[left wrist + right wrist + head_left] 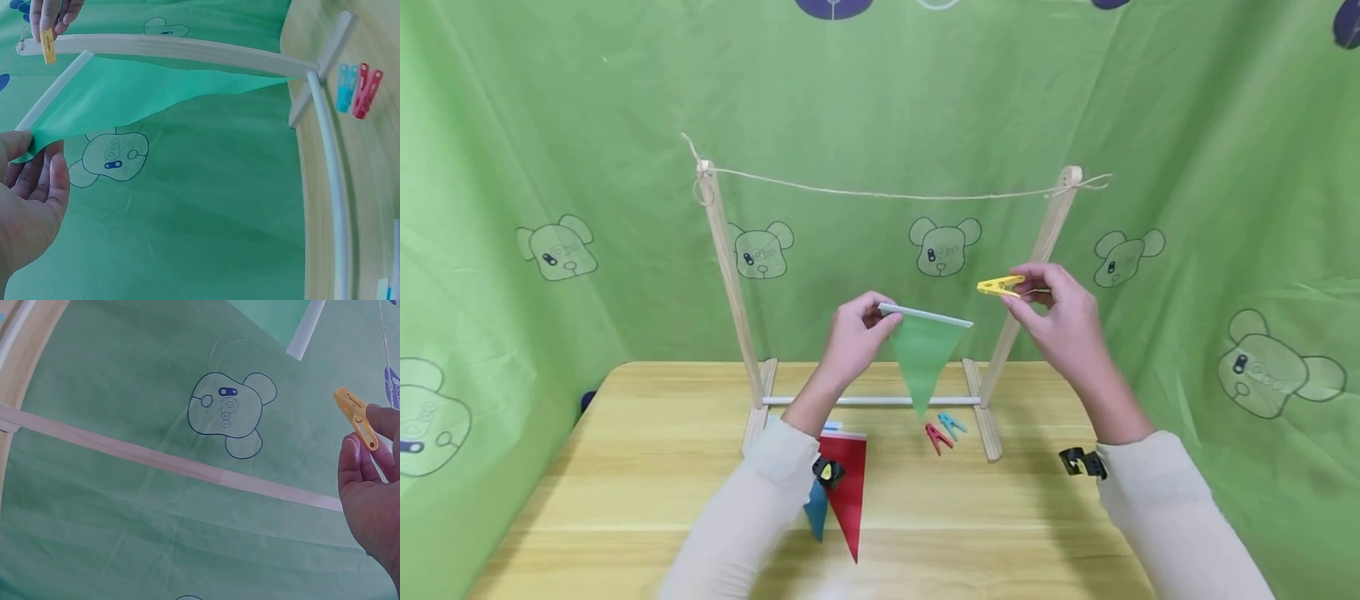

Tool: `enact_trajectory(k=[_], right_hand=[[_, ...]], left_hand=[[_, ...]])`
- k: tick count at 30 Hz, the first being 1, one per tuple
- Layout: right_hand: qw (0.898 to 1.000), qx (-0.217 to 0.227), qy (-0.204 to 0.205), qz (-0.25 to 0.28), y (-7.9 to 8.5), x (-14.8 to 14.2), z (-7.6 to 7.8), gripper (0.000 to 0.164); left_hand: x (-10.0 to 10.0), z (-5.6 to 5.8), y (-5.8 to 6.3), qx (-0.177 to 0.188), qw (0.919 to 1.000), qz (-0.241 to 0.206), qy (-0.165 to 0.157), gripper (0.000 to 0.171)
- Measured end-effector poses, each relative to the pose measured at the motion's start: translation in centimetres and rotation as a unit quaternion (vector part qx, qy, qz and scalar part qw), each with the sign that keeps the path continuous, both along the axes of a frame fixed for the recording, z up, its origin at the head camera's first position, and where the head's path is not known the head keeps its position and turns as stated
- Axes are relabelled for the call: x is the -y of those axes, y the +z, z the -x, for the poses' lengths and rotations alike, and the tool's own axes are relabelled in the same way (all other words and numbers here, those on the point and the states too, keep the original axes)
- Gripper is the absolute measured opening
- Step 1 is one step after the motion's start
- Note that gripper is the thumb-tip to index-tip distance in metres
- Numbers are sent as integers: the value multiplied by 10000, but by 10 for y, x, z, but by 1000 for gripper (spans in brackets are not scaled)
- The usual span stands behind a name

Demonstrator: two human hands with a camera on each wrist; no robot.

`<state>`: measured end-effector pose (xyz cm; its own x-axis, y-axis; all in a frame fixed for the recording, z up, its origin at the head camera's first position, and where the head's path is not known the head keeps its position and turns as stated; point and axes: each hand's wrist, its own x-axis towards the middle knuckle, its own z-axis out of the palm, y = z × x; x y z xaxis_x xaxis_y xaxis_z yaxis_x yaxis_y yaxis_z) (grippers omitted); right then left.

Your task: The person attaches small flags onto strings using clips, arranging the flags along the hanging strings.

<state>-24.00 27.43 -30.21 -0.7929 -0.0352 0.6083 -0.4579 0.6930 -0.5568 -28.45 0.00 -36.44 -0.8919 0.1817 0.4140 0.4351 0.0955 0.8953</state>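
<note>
Near: red pennant (847, 483) on the table (985, 517). Beyond it, left hand (855, 333) pinches green pennant (925, 354) by one white-edged corner, apparently so the rest hangs free, point down. Right hand (1063, 321) grips yellow peg (998, 286) by its handles, likely keeping the nose clear. Farther: string (880, 195) between wooden posts (727, 267); only head view shows its whole span.

- green backdrop (850, 108) behind ur light wood table (985, 521), creased, also down ur L & R sides
- outlined bear heads (942, 252) printed on it, most w/ a sm. dark blue mark
- purple-ish shapes (833, 7) up top, cut off in ur head view
- dark blue bit (587, 402) by the table's L edge, can't tell what
</note>
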Motion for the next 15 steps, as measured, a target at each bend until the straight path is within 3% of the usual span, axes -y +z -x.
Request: enact_trajectory(k=[15], right_hand=[[9985,-382,25,389,33,3,-1,35]], left_hand=[[-7,10,26,-15,9996,-277,-109,10]])
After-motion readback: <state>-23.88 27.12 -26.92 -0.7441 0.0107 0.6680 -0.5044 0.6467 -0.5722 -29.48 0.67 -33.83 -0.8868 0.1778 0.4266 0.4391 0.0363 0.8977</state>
